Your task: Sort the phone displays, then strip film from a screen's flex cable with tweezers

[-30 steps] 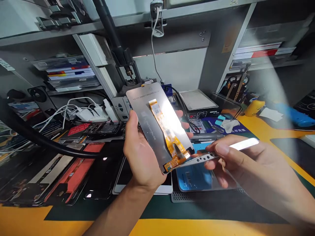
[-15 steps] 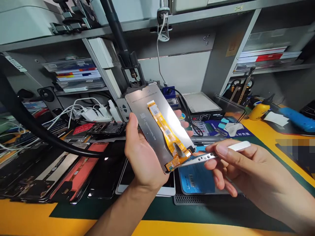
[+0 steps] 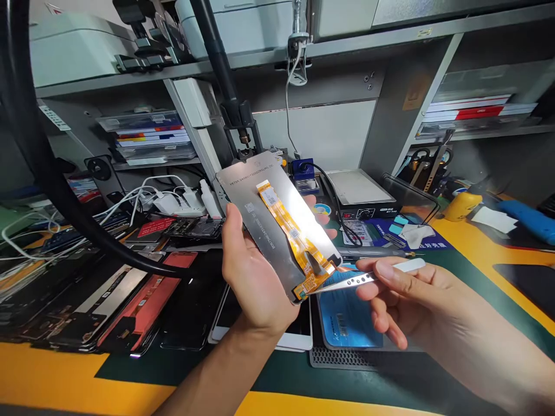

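Observation:
Held tilted in my left hand (image 3: 255, 283) is a phone screen (image 3: 255, 222), its silver metal back facing me. My thumb presses its left edge and my fingertips show past its right edge. An orange flex cable (image 3: 289, 231) runs down that back to a wider strip along the bottom end. My right hand (image 3: 403, 294) pinches metal tweezers (image 3: 353, 282) with a row of holes. Their pointed tips lie at the lower end of the flex cable; whether they grip it I cannot tell. Below the tweezers a blue packet (image 3: 347, 323) lies on the bench.
Several phone parts (image 3: 125, 300) lie in a row at the left, beside a white-edged phone (image 3: 277, 338). A black hose (image 3: 87, 234) arcs across the left side. Behind stand a flat heating unit (image 3: 364, 193) and a black tool stand (image 3: 236, 110). A yellow bottle (image 3: 463, 205) is at the right.
The view has shifted slightly, so the shelves sit lower and further right. The tweezers have moved a little left, their tips nearer the strip's lower left. Both hands keep their holds.

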A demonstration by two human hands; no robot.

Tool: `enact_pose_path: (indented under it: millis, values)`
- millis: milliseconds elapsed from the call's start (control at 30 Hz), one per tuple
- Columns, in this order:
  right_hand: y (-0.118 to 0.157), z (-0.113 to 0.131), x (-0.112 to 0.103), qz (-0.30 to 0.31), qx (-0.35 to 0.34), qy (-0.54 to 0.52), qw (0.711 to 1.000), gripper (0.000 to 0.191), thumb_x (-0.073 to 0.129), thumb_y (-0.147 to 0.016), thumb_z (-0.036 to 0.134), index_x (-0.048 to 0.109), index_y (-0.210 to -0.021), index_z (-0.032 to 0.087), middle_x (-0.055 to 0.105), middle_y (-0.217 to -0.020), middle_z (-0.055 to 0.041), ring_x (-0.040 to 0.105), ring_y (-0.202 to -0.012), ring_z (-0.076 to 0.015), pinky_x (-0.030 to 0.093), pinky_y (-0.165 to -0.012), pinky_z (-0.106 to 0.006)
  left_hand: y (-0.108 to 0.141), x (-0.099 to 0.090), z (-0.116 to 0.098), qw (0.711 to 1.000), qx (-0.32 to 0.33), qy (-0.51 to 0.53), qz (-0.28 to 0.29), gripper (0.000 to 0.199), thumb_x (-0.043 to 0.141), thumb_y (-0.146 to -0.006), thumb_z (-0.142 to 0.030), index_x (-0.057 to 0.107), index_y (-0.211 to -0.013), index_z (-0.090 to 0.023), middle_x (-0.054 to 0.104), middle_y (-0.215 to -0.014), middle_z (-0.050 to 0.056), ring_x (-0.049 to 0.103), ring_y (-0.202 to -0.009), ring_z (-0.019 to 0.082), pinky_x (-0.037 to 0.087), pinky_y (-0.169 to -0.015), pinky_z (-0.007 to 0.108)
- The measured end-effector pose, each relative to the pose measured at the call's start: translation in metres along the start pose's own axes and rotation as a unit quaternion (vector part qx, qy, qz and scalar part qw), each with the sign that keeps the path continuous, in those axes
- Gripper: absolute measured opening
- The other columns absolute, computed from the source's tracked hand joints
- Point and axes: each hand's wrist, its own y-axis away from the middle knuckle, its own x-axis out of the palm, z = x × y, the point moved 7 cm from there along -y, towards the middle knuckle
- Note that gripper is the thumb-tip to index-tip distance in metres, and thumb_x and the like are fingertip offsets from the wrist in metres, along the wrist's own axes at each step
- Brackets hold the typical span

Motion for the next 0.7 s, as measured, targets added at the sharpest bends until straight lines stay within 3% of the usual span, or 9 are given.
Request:
enact_pose_path:
  millis: [167, 267, 400, 700]
  values:
    - [-0.005, -0.001, 0.002, 0.062, -0.025, 0.017, 0.998, 0.020, 0.074, -0.083, 0.038, 0.084, -0.086, 0.022, 0.078, -0.070, -0.0046, 0.067, -0.048, -0.0140, 0.049, -0.041, -0.018, 0.004, 0.004, -0.006, 1.000, 0.006, 0.010, 0.010, 0.061, 0.024, -0.097, -0.060, 0.070, -0.116, -0.025, 0.074, -0.097, 0.010, 0.069, -0.081, 0.029, 0.059, -0.071, 0.043]
    - [-0.005, -0.001, 0.005, 0.089, -0.031, 0.020, 0.995, 0.021, 0.071, -0.086, 0.037, 0.084, -0.086, 0.021, 0.078, -0.071, -0.0038, 0.068, -0.051, -0.0125, 0.052, -0.045, -0.017, 0.005, 0.008, -0.007, 1.000, 0.002, 0.015, 0.013, 0.062, 0.022, -0.097, -0.059, 0.073, -0.108, -0.025, 0.073, -0.095, 0.009, 0.069, -0.079, 0.028, 0.059, -0.071, 0.043]
    - [0.000, 0.005, 0.012, 0.100, -0.054, 0.021, 0.993, 0.020, 0.071, -0.085, 0.035, 0.084, -0.083, 0.020, 0.078, -0.070, -0.0047, 0.070, -0.052, -0.0137, 0.053, -0.045, -0.017, 0.005, 0.012, -0.007, 1.000, 0.001, 0.014, 0.027, 0.067, 0.019, -0.097, -0.060, 0.074, -0.090, -0.021, 0.072, -0.095, 0.010, 0.068, -0.074, 0.026, 0.060, -0.066, 0.041]
    - [0.001, 0.008, 0.014, 0.104, -0.069, 0.009, 0.992, 0.015, 0.071, -0.086, 0.030, 0.084, -0.086, 0.022, 0.080, -0.076, -0.0045, 0.071, -0.055, -0.0145, 0.055, -0.046, -0.019, 0.005, 0.013, -0.006, 0.999, 0.003, 0.004, 0.042, 0.068, 0.019, -0.098, -0.061, 0.074, -0.090, -0.021, 0.073, -0.095, 0.008, 0.069, -0.075, 0.025, 0.060, -0.066, 0.040]
